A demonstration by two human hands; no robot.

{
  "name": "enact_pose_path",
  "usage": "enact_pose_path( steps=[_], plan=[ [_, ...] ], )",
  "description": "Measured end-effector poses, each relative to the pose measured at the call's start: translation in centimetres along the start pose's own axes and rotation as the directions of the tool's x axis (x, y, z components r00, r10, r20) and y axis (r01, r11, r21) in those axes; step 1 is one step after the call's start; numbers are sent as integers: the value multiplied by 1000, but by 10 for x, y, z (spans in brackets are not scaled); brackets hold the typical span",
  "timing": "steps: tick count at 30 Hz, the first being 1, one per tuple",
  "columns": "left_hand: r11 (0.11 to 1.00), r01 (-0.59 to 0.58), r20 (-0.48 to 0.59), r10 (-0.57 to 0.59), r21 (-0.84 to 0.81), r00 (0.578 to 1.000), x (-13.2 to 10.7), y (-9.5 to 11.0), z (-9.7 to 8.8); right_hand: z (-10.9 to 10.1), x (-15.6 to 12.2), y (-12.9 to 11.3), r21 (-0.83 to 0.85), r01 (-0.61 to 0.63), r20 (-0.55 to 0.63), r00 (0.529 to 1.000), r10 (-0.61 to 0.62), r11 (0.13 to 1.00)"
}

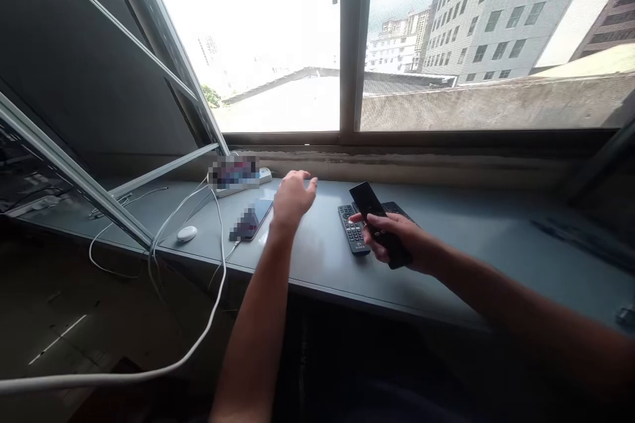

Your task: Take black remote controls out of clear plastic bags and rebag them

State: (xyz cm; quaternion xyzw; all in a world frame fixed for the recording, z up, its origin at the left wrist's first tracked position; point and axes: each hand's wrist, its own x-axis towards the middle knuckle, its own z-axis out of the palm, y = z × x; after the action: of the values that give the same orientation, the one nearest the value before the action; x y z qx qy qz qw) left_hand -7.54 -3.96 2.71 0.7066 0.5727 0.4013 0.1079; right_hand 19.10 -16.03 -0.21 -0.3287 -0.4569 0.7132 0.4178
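Two bare arms show. The left arm (258, 324) is long and slim, bare from the wrist down to the bottom edge. The right arm (520, 310) is bare too and looks wider close to the corner. The left hand (292, 201) and the right hand (397, 241) are bare as well, fingers and all.

Slim black remote (370, 203), tilted, gripped in right hand (397, 241), just above buttoned remote (351, 231) flat on grey ledge (471, 238)

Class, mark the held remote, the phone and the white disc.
held remote (370, 201): head view, its bare upper end.
phone (262, 209): head view, far half of the screen.
white disc (187, 233): head view, its middle.
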Motion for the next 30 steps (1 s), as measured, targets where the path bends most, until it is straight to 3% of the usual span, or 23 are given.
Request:
enact_pose_path(
  steps=[3,6,10,13,19,27,30],
  plan=[
    [971,-49,-15,47,-235,999,1,28,30,0,0,-4,156,-47,1,999,47,987],
    [965,-47,-5,47,-257,999,-1,42,60,1,2,-9,284,-67,-25,997,77,957],
    [974,-110,-39,105,-200,994,-6,41,88,2,5,-13,362,-58,-78,993,92,930],
    [965,-173,40,184,-195,982,-9,33,103,3,7,-15,422,-46,-134,985,113,905],
    [933,-294,76,316,-208,946,-5,20,118,4,8,-16,394,-36,-270,951,153,918],
    [953,-302,87,299,27,950,-3,19,119,-7,11,-10,480,-22,-108,991,84,877],
    [950,-308,90,304,41,948,-2,17,120,-7,10,-10,482,-31,-136,985,109,876]
  ],
)
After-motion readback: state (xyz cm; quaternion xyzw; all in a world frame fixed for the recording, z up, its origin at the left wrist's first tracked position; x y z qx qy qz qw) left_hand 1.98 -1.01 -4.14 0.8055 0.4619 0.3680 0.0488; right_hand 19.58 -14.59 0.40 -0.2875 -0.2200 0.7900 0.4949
